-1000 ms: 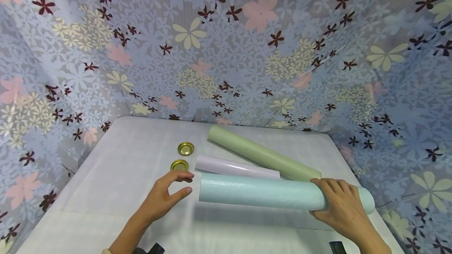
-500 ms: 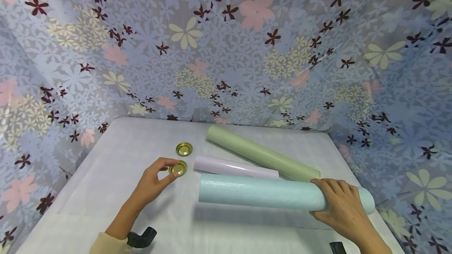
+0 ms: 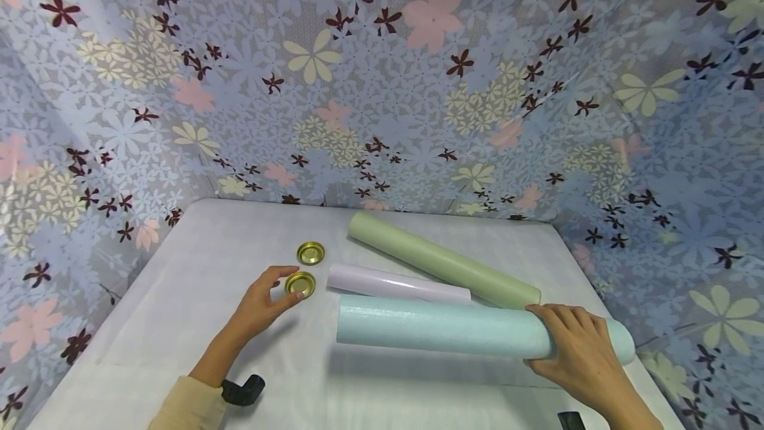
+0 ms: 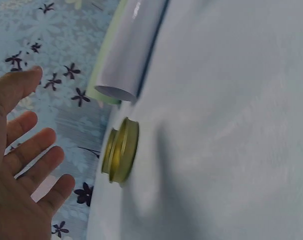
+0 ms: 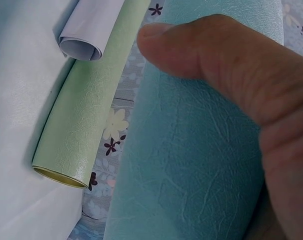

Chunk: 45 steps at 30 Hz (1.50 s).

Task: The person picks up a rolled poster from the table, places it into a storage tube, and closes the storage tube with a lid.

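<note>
My right hand point(image 3: 575, 350) grips a light blue tube point(image 3: 442, 325) near its right end, holding it level above the table. The right wrist view shows the thumb lying across the creased blue surface point(image 5: 181, 150). At the left, my left hand point(image 3: 262, 304) hovers with thumb and fingers spread around the nearer gold round lid point(image 3: 300, 285). A second gold lid point(image 3: 311, 253) lies just behind it. In the left wrist view the loosely bent fingers stand apart from the lids point(image 4: 122, 152) and hold nothing.
Behind the blue tube lie a pale lilac paper roll point(image 3: 398, 283) and a longer light green tube point(image 3: 444, 259) set aslant, its open end gold-rimmed. All are on a white-covered table point(image 3: 197, 251). Flower-patterned cloth point(image 3: 382, 85) hangs around its back and sides.
My left hand has moved left and slightly away from the blue tube's end to the nearer lid, its fingers now around it. The right hand and blue tube have stayed almost still.
</note>
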{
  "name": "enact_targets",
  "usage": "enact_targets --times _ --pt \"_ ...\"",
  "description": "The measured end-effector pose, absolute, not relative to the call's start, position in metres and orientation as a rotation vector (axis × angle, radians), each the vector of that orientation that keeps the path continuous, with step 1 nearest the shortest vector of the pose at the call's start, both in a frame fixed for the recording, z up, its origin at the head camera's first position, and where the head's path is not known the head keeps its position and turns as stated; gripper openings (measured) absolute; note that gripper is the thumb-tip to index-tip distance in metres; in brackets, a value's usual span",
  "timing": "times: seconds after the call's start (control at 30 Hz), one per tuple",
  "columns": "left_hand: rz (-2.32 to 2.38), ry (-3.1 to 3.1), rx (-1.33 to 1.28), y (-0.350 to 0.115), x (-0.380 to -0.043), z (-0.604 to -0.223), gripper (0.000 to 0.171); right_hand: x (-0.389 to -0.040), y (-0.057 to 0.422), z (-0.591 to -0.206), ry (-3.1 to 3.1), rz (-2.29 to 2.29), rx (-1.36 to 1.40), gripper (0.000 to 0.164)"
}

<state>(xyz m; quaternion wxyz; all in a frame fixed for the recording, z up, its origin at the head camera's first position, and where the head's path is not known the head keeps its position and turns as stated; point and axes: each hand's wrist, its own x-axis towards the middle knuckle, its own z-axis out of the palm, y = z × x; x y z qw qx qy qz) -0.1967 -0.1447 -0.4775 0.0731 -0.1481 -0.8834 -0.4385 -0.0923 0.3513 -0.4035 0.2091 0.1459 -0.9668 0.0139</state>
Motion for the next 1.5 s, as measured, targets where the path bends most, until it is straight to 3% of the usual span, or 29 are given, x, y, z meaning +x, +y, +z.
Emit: enact_targets --times 1.0,1.5 --pt "-1.035 -2.836 -0.486 -0.143 -0.234 -0.510 0.073 -0.089 0.355 -0.413 -2.675 0.045 0.413 0.085" --pt "-0.877 -2.834 -0.588 -0.143 -0.240 -0.517 0.072 -0.090 0.353 -0.413 -2.680 0.051 0.421 0.084"
